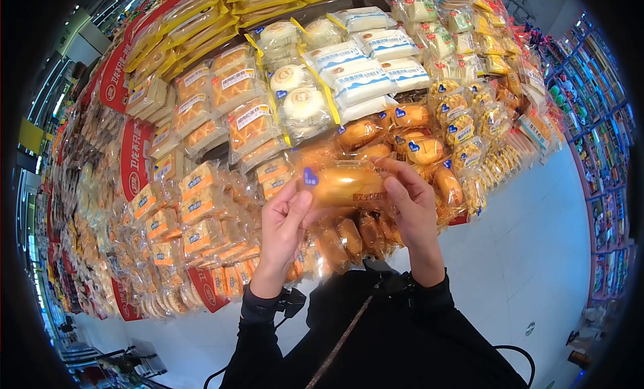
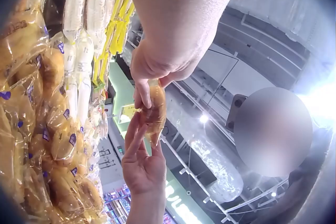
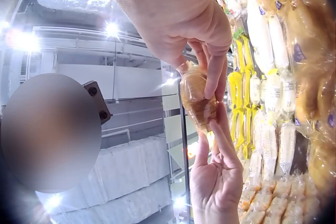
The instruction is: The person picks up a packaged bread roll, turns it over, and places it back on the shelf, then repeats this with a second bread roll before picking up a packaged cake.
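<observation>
A golden bread roll in a clear wrapper [image 1: 349,183], with a blue label at its left end, is held up level over the display. My left hand [image 1: 285,221] pinches the wrapper's left end between thumb and fingers. At the right end, my right hand [image 1: 414,204] grips it the same way, thumb towards me. Seen from the left wrist, the wrapped roll [image 2: 156,111] spans the gap between both hands. The right wrist view shows fingers of both hands along the roll [image 3: 197,98], brown print on its wrapper.
Similar wrapped rolls [image 1: 416,147] are heaped just beyond the hands. Packaged waffle cakes [image 1: 241,124], white packets [image 1: 365,80] and orange-labelled cakes [image 1: 198,204] fill the sloping display. Pale floor [image 1: 523,255] lies to the right, with stocked shelves [image 1: 607,188] past it.
</observation>
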Available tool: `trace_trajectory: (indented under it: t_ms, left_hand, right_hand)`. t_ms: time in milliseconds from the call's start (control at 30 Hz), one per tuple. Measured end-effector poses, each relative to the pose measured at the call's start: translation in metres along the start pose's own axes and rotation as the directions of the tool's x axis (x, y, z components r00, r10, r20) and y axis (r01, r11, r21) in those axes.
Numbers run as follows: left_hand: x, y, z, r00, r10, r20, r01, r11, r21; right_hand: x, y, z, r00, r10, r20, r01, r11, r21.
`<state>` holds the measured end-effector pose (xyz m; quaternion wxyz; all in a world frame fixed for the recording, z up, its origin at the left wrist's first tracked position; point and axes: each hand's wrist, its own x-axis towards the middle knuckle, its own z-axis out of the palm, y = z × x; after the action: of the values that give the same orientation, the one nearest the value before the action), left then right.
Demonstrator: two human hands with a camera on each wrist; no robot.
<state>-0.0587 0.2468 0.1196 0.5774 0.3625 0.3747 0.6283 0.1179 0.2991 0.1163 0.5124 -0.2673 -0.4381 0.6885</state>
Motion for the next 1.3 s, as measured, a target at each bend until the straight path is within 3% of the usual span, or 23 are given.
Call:
trace_trajectory:
  t_ms: [233, 267, 367, 533, 633, 667, 767, 1133, 1200, 1300]
  left_hand:
    - [-0.004, -0.005, 0.0, 0.999, 0.019, -0.042, -0.018, 0.999, 0.03]
    - [-0.005, -0.008, -0.002, 0.998, 0.007, -0.056, -0.009, 0.999, -0.042]
    - [-0.007, -0.014, -0.003, 0.998, 0.057, 0.015, -0.059, 0.98, 0.191]
    - [-0.015, -0.02, -0.009, 0.998, -0.039, 0.045, 0.025, 0.964, 0.265]
    - [-0.014, -0.026, 0.004, 0.993, -0.051, 0.102, 0.02, 0.959, 0.284]
    - [-0.014, -0.027, 0.006, 0.992, -0.076, 0.105, 0.033, 0.932, 0.362]
    - [-0.01, -0.026, 0.018, 0.985, -0.133, 0.106, 0.086, 0.929, 0.361]
    - [-0.003, -0.045, 0.027, 0.991, -0.074, 0.112, -0.007, 0.806, 0.592]
    - [-0.002, -0.049, 0.026, 0.993, -0.035, 0.108, -0.038, 0.794, 0.607]
    - [-0.002, -0.048, 0.027, 0.994, -0.089, 0.062, 0.033, 0.795, 0.606]
  right_hand:
    - [0.0, 0.002, -0.006, 0.995, 0.005, 0.096, -0.007, 1.0, 0.02]
    - [-0.001, 0.002, -0.009, 0.99, 0.026, 0.142, -0.032, 0.999, 0.041]
    - [-0.005, 0.001, -0.013, 0.979, 0.021, 0.202, -0.016, 1.0, -0.023]
    - [-0.025, -0.002, -0.024, 0.962, 0.001, 0.274, 0.033, 0.992, -0.119]
    - [-0.034, -0.01, -0.033, 0.946, -0.156, 0.285, 0.27, 0.866, -0.421]
    - [-0.034, -0.017, -0.035, 0.921, -0.2, 0.334, 0.363, 0.75, -0.553]
    - [-0.035, -0.022, -0.041, 0.821, -0.257, 0.51, 0.568, 0.455, -0.686]
    - [-0.055, -0.013, -0.043, 0.856, -0.265, 0.445, 0.5, 0.199, -0.843]
    - [-0.056, -0.012, -0.04, 0.861, -0.271, 0.431, 0.486, 0.182, -0.855]
    - [-0.058, -0.006, -0.037, 0.878, -0.292, 0.379, 0.446, 0.217, -0.868]
